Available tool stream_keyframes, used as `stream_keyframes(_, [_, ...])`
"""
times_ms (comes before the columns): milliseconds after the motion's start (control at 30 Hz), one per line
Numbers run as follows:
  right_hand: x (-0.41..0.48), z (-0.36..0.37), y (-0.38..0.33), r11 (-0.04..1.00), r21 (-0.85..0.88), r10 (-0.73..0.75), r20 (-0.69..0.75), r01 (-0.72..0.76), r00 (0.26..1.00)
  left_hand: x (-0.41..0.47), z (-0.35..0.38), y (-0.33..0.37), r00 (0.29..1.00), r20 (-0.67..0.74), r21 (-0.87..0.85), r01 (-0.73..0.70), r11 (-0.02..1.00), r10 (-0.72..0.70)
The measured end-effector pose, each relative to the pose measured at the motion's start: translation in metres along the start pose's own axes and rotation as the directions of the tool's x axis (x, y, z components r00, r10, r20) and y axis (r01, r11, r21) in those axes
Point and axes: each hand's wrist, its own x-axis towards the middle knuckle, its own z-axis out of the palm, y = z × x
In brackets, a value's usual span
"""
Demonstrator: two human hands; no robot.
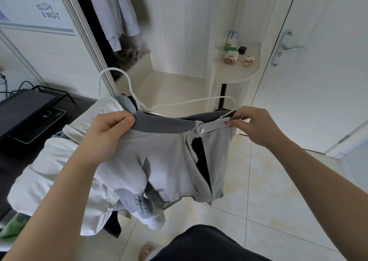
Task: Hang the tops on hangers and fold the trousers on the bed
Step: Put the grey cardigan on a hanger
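I hold a light grey jacket (163, 161) with a dark grey ribbed collar (163, 124) up in front of me. My left hand (105, 133) grips the collar at its left end. My right hand (256, 123) pinches the jacket's right front edge by the collar tab, together with the end of a white hanger (127, 85). The hanger's hook rises above the collar and its arm runs to my right hand. The jacket's zip is open and a sleeve with a ribbed cuff (135, 203) hangs down.
An open wardrobe (123, 47) with a grey garment (117, 13) hanging inside stands ahead. A rounded shelf (237, 69) with small items sits by the white door (318, 61). A dark desk with a monitor (22, 109) is at left. Tiled floor lies below.
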Motion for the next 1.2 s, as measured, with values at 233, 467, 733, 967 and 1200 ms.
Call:
stream_keyframes(233, [0.007, -0.008, -0.011, 0.995, -0.095, -0.019, 0.020, 0.021, 1.000, 0.006, -0.001, -0.013, 0.970, 0.131, 0.218, 0.174, 0.960, -0.205])
stream_keyframes(467, [0.016, -0.012, -0.061, 0.937, -0.247, -0.235, 0.085, 0.249, 0.968, 0.013, 0.049, -0.029, 0.926, 0.230, 0.605, 0.105, 0.789, -0.300])
stream_keyframes(733, [0.021, -0.028, -0.150, 0.859, -0.424, -0.038, 0.504, 0.286, 0.863, 0.025, 0.070, -0.013, 0.980, -0.200, 0.502, 0.117, 0.857, -0.017])
stream_keyframes(967, [0.029, -0.036, -0.168, 0.883, -0.275, -0.233, 0.448, 0.381, 0.863, 0.040, 0.071, 0.006, 0.990, 0.104, 0.440, -0.128, 0.889, 0.091])
stream_keyframes(1200, [0.033, -0.026, -0.105, 0.825, -0.472, -0.290, 0.120, 0.312, 0.949, 0.050, 0.051, 0.035, 0.953, -0.083, 0.239, -0.265, 0.934, 0.292])
